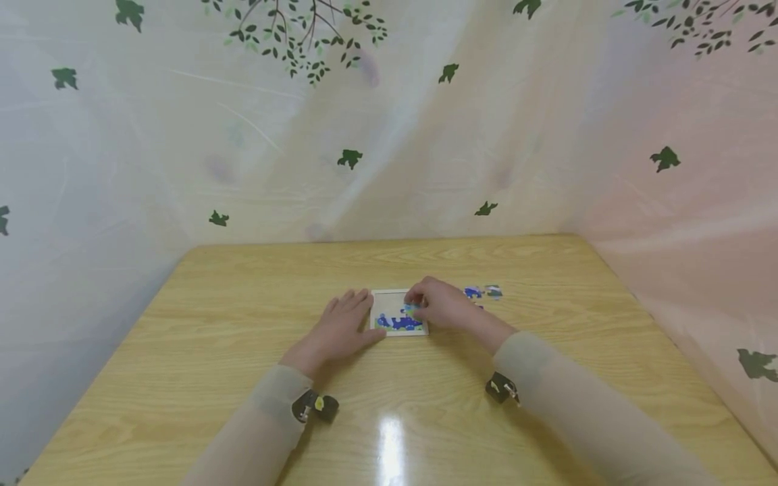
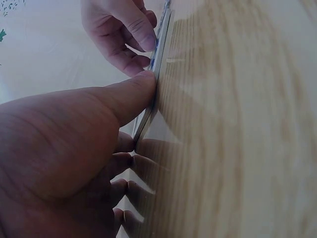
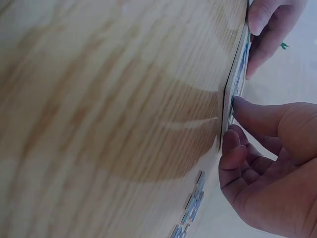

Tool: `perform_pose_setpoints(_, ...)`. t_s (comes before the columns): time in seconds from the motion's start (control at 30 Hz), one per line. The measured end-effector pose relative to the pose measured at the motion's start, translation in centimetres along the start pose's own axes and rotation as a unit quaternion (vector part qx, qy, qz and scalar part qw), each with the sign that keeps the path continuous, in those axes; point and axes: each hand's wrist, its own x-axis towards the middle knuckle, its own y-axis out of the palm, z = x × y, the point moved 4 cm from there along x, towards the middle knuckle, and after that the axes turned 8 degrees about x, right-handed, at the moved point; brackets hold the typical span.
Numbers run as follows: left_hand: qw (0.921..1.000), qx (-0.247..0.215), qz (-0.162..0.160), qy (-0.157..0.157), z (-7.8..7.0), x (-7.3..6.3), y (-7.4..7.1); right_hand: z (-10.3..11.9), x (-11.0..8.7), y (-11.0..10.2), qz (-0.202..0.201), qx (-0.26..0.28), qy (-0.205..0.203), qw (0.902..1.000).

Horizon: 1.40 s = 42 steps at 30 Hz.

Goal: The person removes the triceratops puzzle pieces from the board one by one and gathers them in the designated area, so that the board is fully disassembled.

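Observation:
A small jigsaw puzzle in a pale tray (image 1: 398,334) lies on the table, with blue, white and green pieces (image 1: 401,324) filling its lower part. My left hand (image 1: 343,327) rests at the tray's left side, fingers spread straight; its thumb (image 2: 136,89) presses on the near edge. Over the tray's right side, my right hand (image 1: 444,302) pinches a puzzle piece (image 1: 410,310) between thumb and fingers, low against the board. Most of that piece is hidden by the fingers. In the right wrist view, the right thumb (image 3: 252,116) meets the tray's face.
Several loose puzzle pieces (image 1: 494,291) lie on the wooden table (image 1: 243,297) just right of the tray, partly behind the right hand. A pale curtain (image 1: 413,148) with leaf prints stands along the table's back and sides.

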Motion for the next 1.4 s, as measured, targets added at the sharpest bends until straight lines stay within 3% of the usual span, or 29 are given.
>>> perform_pose_setpoints(0.2, 0.9997, -0.015, -0.015, 0.015, 0.4, 0.3, 0.8, -0.3, 0.1, 0.2, -0.002, -0.01, 0.015, 0.9998)
perform_pose_setpoints(0.53, 0.9995, -0.018, -0.019, 0.018, 0.2, 0.1, 0.4, 0.0, 0.3, 0.1, 0.003, 0.009, 0.031, 0.9995)
perform_pose_setpoints(0.73, 0.9995, -0.018, -0.019, 0.015, 0.9, 0.5, 0.9, 0.1, -0.1, -0.2, 0.0, 0.009, 0.014, 0.9999)
perform_pose_setpoints(0.87, 0.9997, -0.014, -0.013, 0.016, 0.6, 0.5, 0.7, -0.1, -0.3, -0.3, -0.001, 0.029, 0.008, 0.9996)
perform_pose_setpoints(1.13, 0.9999, -0.003, -0.002, 0.011, 0.0, 0.6, 0.0, 0.3, -1.2, -2.0, -0.023, 0.072, -0.01, 0.9971)
perform_pose_setpoints(1.4, 0.9999, 0.004, 0.003, 0.01, -0.2, 0.0, -0.4, -1.2, -3.0, -4.4, -0.043, 0.085, -0.021, 0.9952)
